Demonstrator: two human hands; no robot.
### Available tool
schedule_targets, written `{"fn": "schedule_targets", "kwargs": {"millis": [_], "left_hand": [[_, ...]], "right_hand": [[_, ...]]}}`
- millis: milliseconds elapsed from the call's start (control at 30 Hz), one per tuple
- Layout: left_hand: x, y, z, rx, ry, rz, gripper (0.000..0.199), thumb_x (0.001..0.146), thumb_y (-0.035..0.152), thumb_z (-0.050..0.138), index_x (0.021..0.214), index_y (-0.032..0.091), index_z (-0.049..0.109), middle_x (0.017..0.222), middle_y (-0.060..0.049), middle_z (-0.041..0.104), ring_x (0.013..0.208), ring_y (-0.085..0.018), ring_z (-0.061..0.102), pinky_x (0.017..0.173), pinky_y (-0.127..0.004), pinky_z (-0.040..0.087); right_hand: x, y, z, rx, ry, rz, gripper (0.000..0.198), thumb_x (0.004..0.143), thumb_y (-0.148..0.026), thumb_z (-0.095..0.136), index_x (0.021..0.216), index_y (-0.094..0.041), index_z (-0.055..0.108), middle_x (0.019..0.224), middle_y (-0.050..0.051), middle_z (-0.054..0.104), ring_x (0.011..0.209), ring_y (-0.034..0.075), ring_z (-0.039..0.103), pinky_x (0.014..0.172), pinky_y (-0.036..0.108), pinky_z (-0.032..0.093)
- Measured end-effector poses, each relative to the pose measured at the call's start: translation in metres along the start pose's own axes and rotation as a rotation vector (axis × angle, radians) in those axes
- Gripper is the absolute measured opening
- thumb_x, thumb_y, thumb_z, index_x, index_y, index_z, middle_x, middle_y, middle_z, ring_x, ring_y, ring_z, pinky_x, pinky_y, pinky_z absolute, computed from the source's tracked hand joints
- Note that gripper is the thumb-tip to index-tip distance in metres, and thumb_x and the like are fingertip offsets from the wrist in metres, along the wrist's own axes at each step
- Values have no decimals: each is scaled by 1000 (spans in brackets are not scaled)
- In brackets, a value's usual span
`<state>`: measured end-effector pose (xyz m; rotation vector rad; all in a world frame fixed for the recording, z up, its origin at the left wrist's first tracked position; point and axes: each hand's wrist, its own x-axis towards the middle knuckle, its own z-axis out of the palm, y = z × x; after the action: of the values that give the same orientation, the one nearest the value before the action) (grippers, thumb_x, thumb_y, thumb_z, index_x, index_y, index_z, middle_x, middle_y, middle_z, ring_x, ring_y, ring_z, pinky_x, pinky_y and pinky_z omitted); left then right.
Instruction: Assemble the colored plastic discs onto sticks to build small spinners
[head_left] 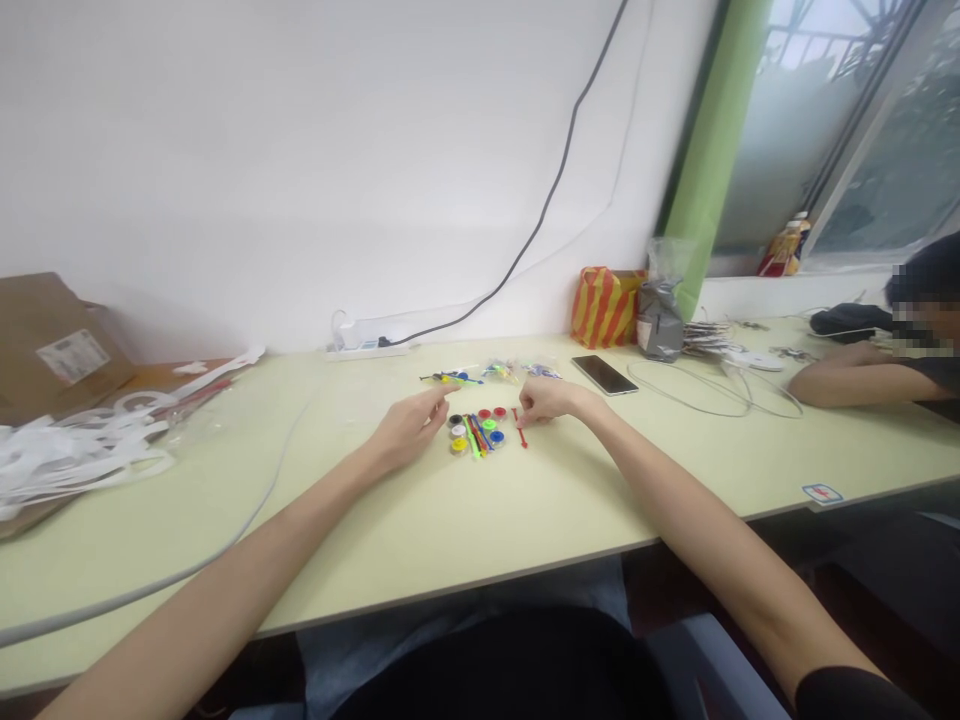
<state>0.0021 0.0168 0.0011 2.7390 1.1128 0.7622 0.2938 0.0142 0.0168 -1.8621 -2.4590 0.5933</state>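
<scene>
My right hand has its fingers curled in a pinch at a thin red arrow-shaped stick, part of which is hidden by the fingers. To the left, my left hand rests on the table with its index finger stretched out toward a small pile of coloured sticks. Between the hands lie several round discs, among them a yellow disc, a blue disc and a black disc. Coloured arrow-shaped sticks lie side by side among the discs. Behind are small clear bags of colourful parts.
A phone lies right of the parts, near a striped bag and a grey pouch. At left are a cardboard box and white strips. A cable crosses the table. Another person's arm rests at right.
</scene>
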Motion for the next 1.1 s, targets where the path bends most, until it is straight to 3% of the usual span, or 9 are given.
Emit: {"fn": "schedule_targets", "kwargs": {"millis": [467,1100], "left_hand": [[1,-2,2,-9,3,4,46,103,35,29,142,25,52,99,-6,68,85,-20,63,79,-30,46],[0,3,0,-1,7,-4,46,101,40,32,139,25,55,91,-4,66,79,-20,61,77,-31,45]], "right_hand": [[-1,-5,2,-99,92,-37,32,76,-46,79,77,-15,68,79,5,69,69,15,58,55,24,33],[1,-4,4,-109,118,-57,30,77,-45,78,80,-16,70,79,4,69,70,16,58,55,25,34]]}}
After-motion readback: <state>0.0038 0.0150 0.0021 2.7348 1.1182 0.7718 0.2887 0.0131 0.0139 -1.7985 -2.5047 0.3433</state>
